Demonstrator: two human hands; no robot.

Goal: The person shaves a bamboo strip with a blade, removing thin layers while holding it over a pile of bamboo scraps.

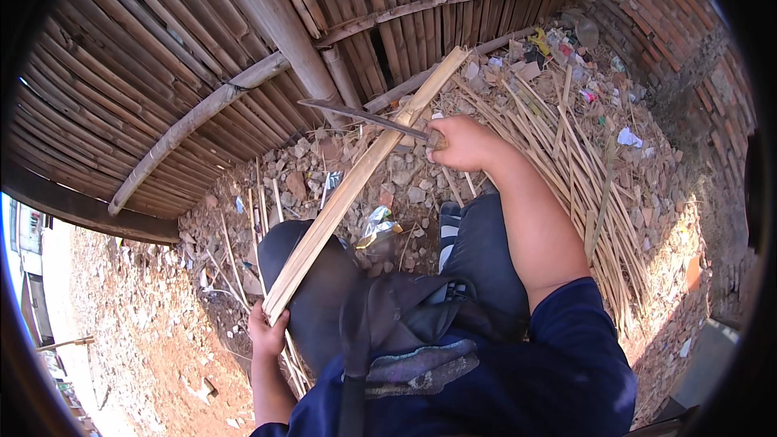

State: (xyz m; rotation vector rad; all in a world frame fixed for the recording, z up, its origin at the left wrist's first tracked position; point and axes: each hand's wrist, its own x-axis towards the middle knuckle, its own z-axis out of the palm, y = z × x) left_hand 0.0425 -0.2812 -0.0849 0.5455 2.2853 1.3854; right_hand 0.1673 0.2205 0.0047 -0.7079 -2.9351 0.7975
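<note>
A long, pale split bamboo piece (350,194) slants across my lap, from the lower left up to the far middle. My left hand (267,332) grips its near end beside my left knee. In my right hand (461,144) is the handle of a machete (364,116), whose dark blade points left and crosses the bamboo near its far end. Whether the blade cuts into the bamboo or only lies against it, I cannot tell. The fingers of my right hand are wrapped round the handle, partly hidden from view.
A heap of thin bamboo strips (587,186) lies on the right, and a few more strips (231,255) on the left. Ahead stands a bamboo slat wall (162,57) with round poles; a brick wall (672,8) is at right. Rubble (303,166) and litter (558,48) cover the ground.
</note>
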